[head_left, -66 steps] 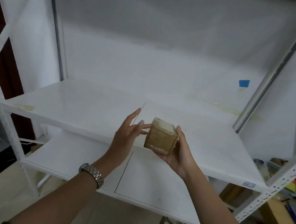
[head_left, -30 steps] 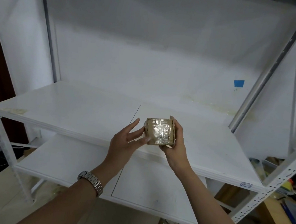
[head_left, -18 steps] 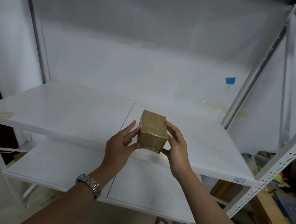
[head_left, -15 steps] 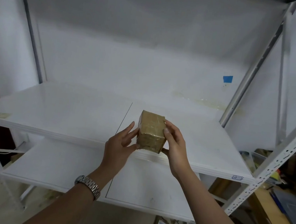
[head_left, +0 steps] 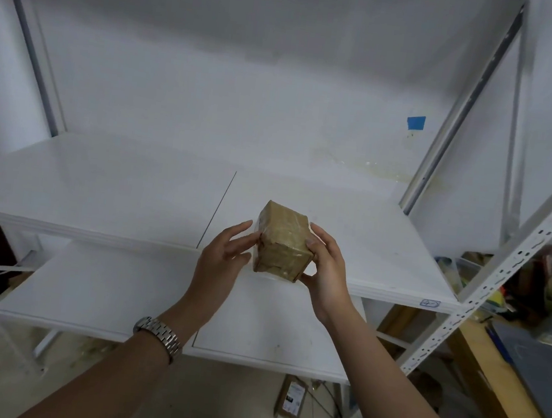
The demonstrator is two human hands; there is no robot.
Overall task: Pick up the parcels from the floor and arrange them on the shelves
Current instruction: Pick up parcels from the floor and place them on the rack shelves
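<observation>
- A metal wristwatch (head_left: 159,334) is worn on the left wrist, nearest the camera, and both forearms are stretched forward towards the shelving.
- The left hand (head_left: 225,254) is held flat with its fingers straight. Only the fingertips (head_left: 254,238) are laid against the left face of the parcel, so nothing is gripped on that side.
- The right hand (head_left: 326,268) is wrapped round the right side of the brown taped parcel (head_left: 281,246), with fingers over the upper right edge and the thumb tucked near the lower front corner. The weight is judged to be borne by this hand.
- The parcel is held between the two hands, right at the front edge of the upper shelf (head_left: 99,190), just right of the seam in the board. Whether its underside touches the board cannot be told.
- The parcel is nearly cube-shaped, a little taller than wide, and is tilted with one vertical edge turned towards the camera. No strong long axis is seen, so squaring it to the shelf edge is judged the main adjustment needed.
- Free board lies directly beyond the parcel, so the coming move is judged to be a short push forward and down, guided by the right hand and steadied by the left.
- A lower shelf (head_left: 105,293) is seen beneath, and another parcel (head_left: 290,401) lies on the floor under its right end.
- A blue tape patch (head_left: 415,123) is stuck on the back wall, farthest away.
</observation>
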